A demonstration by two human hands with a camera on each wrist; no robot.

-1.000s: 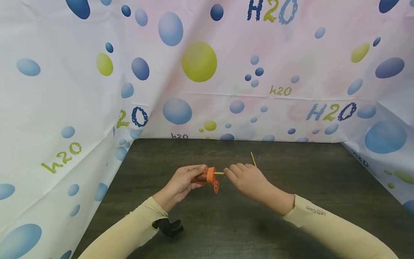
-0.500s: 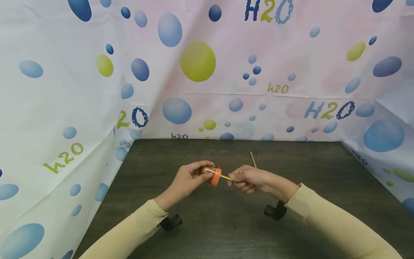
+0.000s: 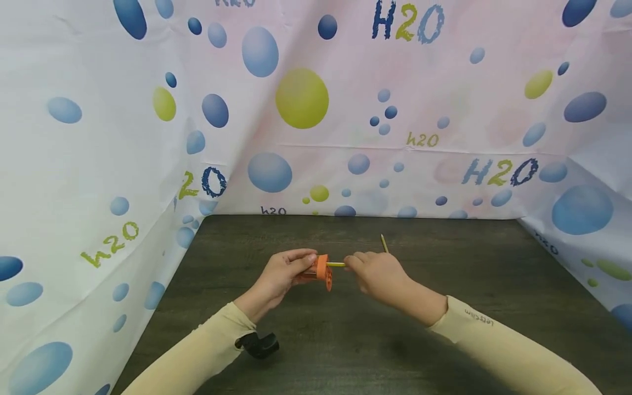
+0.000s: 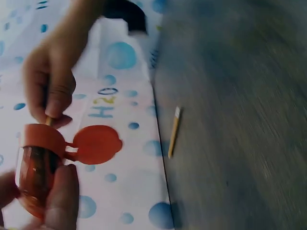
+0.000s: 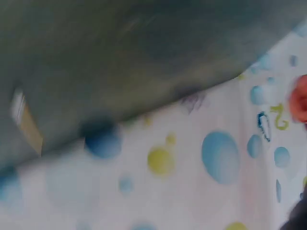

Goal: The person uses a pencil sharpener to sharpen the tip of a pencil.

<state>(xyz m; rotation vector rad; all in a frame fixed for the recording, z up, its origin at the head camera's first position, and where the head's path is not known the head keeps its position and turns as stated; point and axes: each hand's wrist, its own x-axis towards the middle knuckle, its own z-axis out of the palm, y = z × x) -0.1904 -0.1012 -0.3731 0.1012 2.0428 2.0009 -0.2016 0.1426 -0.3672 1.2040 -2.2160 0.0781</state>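
Over the table, my left hand (image 3: 275, 278) grips an orange pencil sharpener (image 3: 322, 267) with a see-through body, its opening turned to the right. In the left wrist view the sharpener's round flip lid (image 4: 98, 144) hangs open on its hinge. A yellow pencil (image 3: 336, 264) has one end in the sharpener. My right hand (image 3: 384, 278) pinches that pencil a short way from the opening, back of the hand upward. The pencil's tip is hidden inside the sharpener, and the right fingers cover its rear part.
A second pencil (image 3: 384, 243) lies on the dark wooden table (image 3: 444, 247) just beyond the right hand; the left wrist view also shows it. A white sheet (image 3: 345, 71) with blue and green dots stands behind and at both sides.
The right hand rolled palm-side into view half a second ago and has rolled back knuckles-up, still pinching the pencil. The left hand turned the sharpener too, and its hanging lid shows again.
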